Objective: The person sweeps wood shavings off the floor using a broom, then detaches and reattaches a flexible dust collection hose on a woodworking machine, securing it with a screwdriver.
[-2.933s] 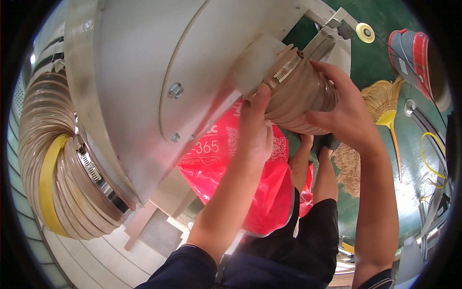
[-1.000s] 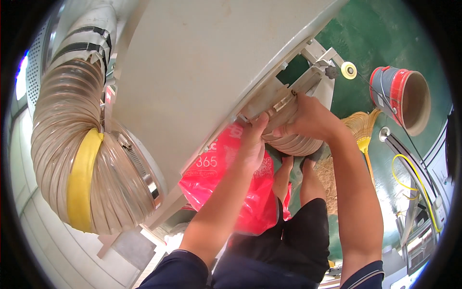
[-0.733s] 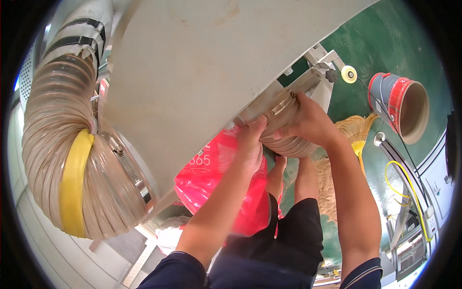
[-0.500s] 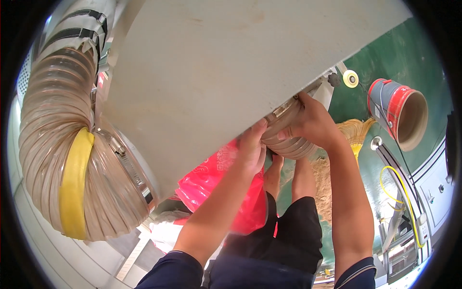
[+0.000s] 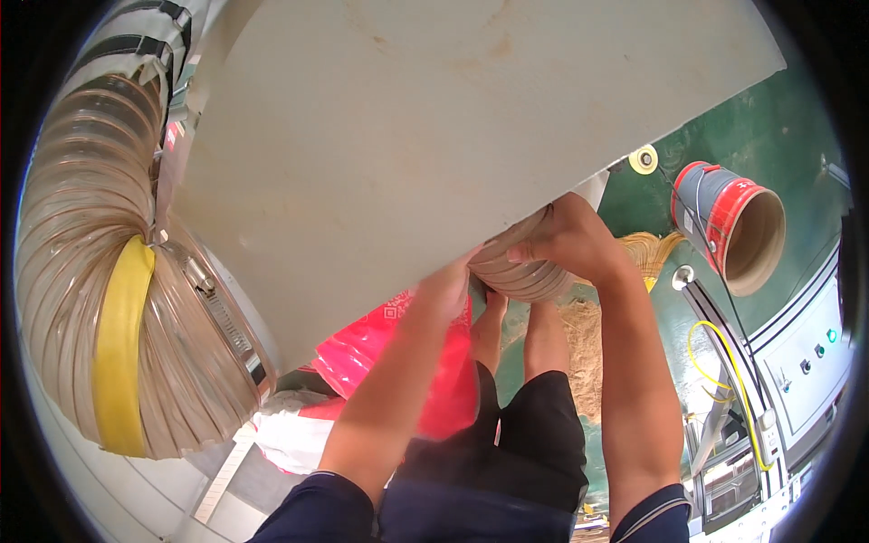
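Note:
A short ribbed clear hose [image 5: 520, 273] pokes out from under the lower edge of a large grey metal panel [image 5: 425, 136]. My right hand [image 5: 584, 242] is wrapped round the hose's right side, thumb laid across the ribs and fingertips out of sight behind it. On the other side, my left hand [image 5: 450, 288] reaches up to the panel edge beside the hose. It is blurred, and its fingers are hidden, so whether it grips anything does not show. Below the left forearm hangs a glossy red plastic bag [image 5: 444, 380].
A thick ribbed duct [image 5: 72, 262] with a yellow band [image 5: 122, 353] bends down the left side. At right, a red and grey bucket [image 5: 729, 222] lies tipped over near a straw broom [image 5: 650, 253]. Brown dust [image 5: 584, 353] covers floor by my legs. A control box [image 5: 806, 362] stands far right.
The view has shifted, so the scene sits further left. The metal hose clamp seen between my hands is now hidden by the panel, and my left fingers have slipped out of sight behind its edge.

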The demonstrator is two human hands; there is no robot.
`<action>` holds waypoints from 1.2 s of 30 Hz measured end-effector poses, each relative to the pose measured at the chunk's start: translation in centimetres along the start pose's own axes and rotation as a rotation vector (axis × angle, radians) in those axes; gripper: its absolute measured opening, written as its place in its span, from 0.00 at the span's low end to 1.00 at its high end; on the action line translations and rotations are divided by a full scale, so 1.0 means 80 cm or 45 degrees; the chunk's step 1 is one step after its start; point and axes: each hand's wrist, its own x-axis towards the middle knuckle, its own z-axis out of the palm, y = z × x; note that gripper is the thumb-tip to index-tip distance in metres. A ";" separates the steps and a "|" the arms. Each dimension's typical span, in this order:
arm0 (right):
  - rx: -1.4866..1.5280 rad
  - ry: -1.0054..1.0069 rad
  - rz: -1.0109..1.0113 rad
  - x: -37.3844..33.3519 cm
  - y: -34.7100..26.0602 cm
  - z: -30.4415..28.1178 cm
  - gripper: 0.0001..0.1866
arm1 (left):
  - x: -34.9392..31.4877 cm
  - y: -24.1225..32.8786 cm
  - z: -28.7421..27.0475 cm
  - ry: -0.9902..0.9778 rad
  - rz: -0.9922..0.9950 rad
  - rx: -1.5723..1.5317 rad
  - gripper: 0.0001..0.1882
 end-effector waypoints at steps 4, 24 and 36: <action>-0.046 0.005 0.002 0.003 -0.006 -0.003 0.45 | 0.000 0.010 0.008 0.022 -0.052 -0.110 0.44; -0.169 0.216 -0.057 0.018 -0.026 0.009 0.47 | 0.006 0.050 0.031 0.126 -0.150 -0.136 0.35; -0.166 0.124 0.014 0.031 -0.043 -0.005 0.42 | 0.015 0.075 0.047 -0.067 -0.030 -0.116 0.38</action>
